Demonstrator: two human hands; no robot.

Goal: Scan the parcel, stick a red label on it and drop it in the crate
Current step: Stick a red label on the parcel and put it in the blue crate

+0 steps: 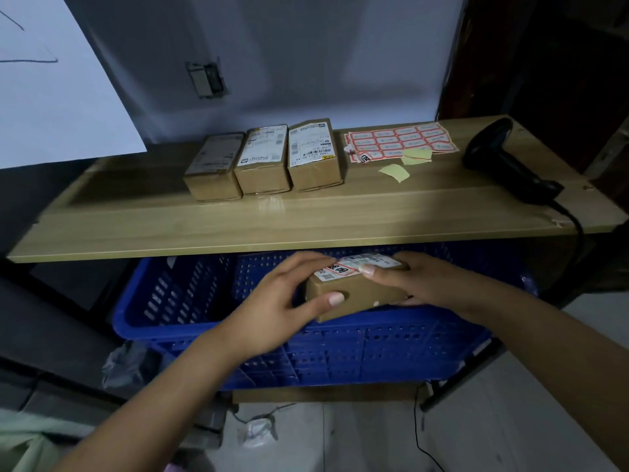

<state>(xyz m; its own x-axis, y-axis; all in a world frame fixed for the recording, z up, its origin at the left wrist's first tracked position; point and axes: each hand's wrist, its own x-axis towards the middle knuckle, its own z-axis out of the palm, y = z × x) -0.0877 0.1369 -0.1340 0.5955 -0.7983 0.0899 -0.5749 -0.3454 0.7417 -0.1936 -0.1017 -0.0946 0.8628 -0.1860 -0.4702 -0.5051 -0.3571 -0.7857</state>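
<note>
A small cardboard parcel (pixel 357 292) is held over the blue perforated crate (pixel 211 321), below the front edge of the wooden table. It carries a white shipping label and a red-bordered label (pixel 337 269) on its top face. My left hand (pixel 282 301) grips its left end, thumb on the near side. At the right end, my right hand (pixel 405 281) holds it with the thumb on the top. The sheet of red labels (pixel 401 141) lies at the table's back right. The black barcode scanner (pixel 500 158) lies at the far right.
Three more cardboard parcels (pixel 262 161) stand side by side at the back middle of the wooden table (pixel 238 219). Two yellow backing scraps (pixel 394 172) lie near the label sheet. The scanner's cable (pixel 575 226) hangs over the table's right edge. A wall stands behind.
</note>
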